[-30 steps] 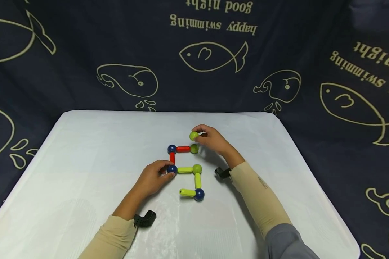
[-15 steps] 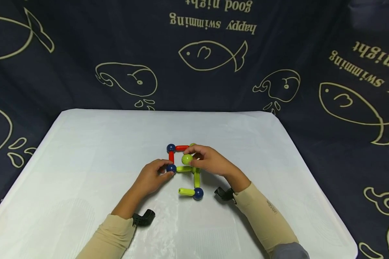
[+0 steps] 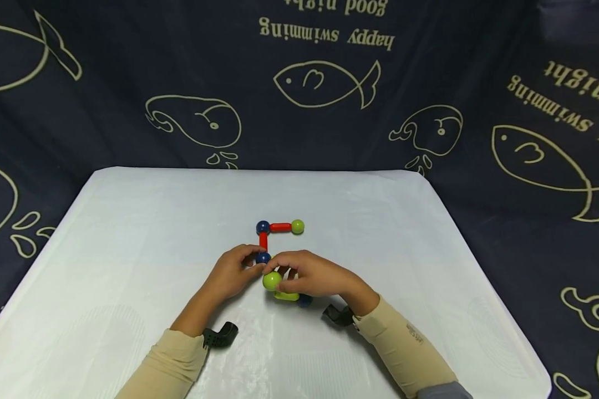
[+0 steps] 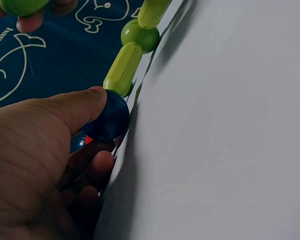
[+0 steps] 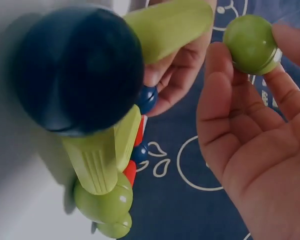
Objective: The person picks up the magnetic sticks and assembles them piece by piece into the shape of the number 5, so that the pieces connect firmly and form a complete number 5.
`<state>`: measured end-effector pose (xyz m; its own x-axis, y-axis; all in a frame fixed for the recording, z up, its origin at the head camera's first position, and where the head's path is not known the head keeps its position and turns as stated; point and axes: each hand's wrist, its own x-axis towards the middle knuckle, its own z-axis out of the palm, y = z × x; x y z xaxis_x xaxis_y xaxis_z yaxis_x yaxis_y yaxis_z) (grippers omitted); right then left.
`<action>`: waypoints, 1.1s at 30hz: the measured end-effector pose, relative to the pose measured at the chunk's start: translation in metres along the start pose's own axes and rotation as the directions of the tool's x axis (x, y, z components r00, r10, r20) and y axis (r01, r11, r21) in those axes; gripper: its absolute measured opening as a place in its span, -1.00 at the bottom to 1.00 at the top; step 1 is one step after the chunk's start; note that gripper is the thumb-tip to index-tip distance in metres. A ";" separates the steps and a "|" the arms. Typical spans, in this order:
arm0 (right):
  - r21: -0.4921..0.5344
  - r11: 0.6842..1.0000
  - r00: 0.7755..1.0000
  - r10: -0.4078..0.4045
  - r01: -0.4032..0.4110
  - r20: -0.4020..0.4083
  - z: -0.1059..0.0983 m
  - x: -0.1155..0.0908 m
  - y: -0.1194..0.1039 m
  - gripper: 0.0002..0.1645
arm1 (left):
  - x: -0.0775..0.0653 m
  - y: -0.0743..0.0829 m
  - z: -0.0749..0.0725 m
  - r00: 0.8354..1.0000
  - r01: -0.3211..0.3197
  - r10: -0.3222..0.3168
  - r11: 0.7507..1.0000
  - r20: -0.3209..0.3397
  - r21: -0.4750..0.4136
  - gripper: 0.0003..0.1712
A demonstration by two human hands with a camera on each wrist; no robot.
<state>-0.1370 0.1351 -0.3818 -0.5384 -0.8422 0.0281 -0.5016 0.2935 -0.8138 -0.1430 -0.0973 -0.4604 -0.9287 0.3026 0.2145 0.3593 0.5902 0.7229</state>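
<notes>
Joined balls and rods lie on the white table as one chain. My left hand (image 3: pixel 234 271) pinches the middle blue ball (image 4: pixel 109 117) of that chain between thumb and fingers. Between the fingertips of my right hand (image 3: pixel 311 274) is a loose green ball (image 3: pixel 272 281), held above the chain's near end. Below it, a green rod (image 3: pixel 287 296) joins the near blue ball (image 5: pixel 80 70). Red rods (image 3: pixel 280 227) link the far blue ball (image 3: pixel 263 227) to a green ball (image 3: pixel 297 226) and to the middle blue ball. In the head view my right hand hides the chain's central green parts.
The white table (image 3: pixel 169 210) stretches around the chain on all sides. Behind it hangs a dark cloth (image 3: pixel 189 55) with fish and whale drawings. A black wrist mount (image 3: pixel 221 334) sits on the left forearm, another mount (image 3: pixel 338 316) on the right.
My right hand has carried the loose green ball from beyond the chain's far end towards me and to the left, over the near end. My left hand has stayed on the middle blue ball.
</notes>
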 end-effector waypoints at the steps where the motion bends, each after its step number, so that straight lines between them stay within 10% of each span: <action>1: -0.015 1.000 1.000 -0.006 0.006 0.008 0.002 0.001 0.000 -0.65 | 0.000 0.000 0.000 1.000 -0.002 0.002 1.000 -0.001 0.003 -0.64; 33: -0.221 0.975 0.994 0.013 0.010 0.105 0.030 0.013 0.012 -0.69 | 0.001 -0.001 -0.002 1.000 -0.004 0.004 1.000 0.011 -0.027 -0.63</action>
<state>-0.1296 0.1144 -0.4087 -0.4709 -0.8811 -0.0439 -0.6445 0.3775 -0.6649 -0.1446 -0.0987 -0.4597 -0.9260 0.3138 0.2100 0.3604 0.5685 0.7395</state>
